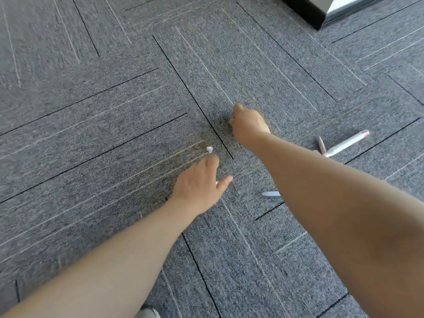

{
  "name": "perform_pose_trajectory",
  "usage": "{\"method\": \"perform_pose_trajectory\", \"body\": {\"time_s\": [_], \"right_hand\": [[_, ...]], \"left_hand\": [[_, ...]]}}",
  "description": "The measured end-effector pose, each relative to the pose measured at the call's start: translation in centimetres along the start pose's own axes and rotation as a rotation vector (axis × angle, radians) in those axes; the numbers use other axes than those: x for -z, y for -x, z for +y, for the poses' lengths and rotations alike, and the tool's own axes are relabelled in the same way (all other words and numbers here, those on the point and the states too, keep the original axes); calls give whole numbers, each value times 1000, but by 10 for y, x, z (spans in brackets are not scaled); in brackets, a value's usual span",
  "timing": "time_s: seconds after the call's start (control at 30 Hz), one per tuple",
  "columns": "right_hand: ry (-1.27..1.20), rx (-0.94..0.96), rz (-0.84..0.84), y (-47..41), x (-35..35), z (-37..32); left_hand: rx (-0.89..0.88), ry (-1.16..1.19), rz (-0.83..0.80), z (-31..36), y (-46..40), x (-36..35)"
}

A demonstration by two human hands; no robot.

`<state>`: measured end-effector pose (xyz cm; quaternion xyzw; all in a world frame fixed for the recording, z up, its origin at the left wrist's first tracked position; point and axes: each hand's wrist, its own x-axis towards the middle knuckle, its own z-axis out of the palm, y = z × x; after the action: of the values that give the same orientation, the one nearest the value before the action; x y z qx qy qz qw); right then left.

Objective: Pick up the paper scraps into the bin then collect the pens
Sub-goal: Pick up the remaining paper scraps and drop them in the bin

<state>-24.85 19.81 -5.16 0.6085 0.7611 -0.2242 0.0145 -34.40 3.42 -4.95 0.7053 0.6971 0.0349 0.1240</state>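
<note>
A small white paper scrap (209,149) lies on the grey carpet just beyond the fingertips of my left hand (199,183). That hand hovers low with its fingers curled and its thumb out, and a sliver of white shows between thumb and fingers. My right hand (249,125) is further out, knuckles up, fingers curled down onto the carpet; what they hold is hidden. A white pen with a red end (346,143) lies to the right, touching a short pinkish pen (321,145). Another white pen (270,193) pokes out from under my right forearm.
Grey carpet tiles (114,111) with dark seams cover the whole floor. A dark base of a cabinet or wall (319,12) stands at the top right. A grey shoe tip (148,313) shows at the bottom edge. No bin is in view.
</note>
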Motion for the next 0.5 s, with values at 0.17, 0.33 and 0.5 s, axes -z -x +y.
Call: {"method": "perform_pose_trajectory", "body": {"time_s": [0.17, 0.33, 0.5], "right_hand": [[-106, -12, 6, 6, 4, 3], [-485, -106, 69, 51, 11, 30], [-295, -178, 90, 91, 27, 92]], "left_hand": [[-158, -240, 3, -11, 16, -15], [-60, -34, 75, -12, 12, -15], [292, 136, 197, -20, -21, 2]]}}
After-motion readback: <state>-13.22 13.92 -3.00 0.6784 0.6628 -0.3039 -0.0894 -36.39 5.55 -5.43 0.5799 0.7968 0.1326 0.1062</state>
